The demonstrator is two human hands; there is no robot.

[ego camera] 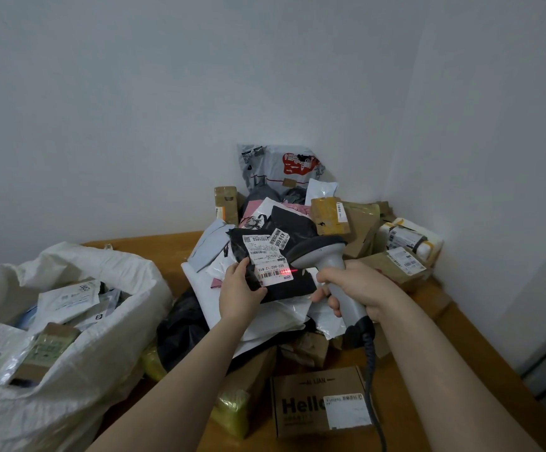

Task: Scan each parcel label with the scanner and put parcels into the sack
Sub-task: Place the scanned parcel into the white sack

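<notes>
With the left hand gripping the black parcel and the right hand clasping the scanner, keep the label flat until the red beam at its 4 o'clock corner spans the barcode.

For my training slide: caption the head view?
Right hand aims scanner at label of black parcel held in left hand; sack waits left.

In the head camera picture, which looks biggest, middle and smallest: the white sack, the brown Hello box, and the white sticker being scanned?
1. White woven sack, easily the largest.
2. Brown cardboard "Hello" box, middle.
3. White paper label on the black plastic parcel, smallest.

Sack and box sit nearer the camera, which exaggerates them.
</notes>
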